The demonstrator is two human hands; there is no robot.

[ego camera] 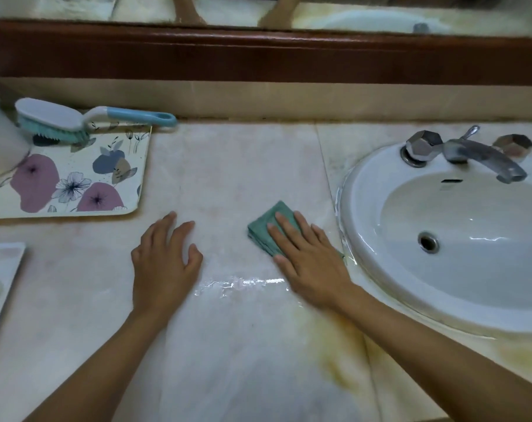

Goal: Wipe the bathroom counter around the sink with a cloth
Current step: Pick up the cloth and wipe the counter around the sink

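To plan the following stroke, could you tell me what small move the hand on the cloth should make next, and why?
Probably draw the green cloth toward the body: the right hand lies flat on it, and a wet streak glistens on the counter just nearer the camera.

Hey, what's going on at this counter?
A person is wiping a bathroom counter. The right hand presses flat on a folded green cloth just left of the white sink. The left hand rests on the bare counter and holds nothing. A wet streak glistens between the two hands. A scrub brush lies untouched on a floral tray at the far left.
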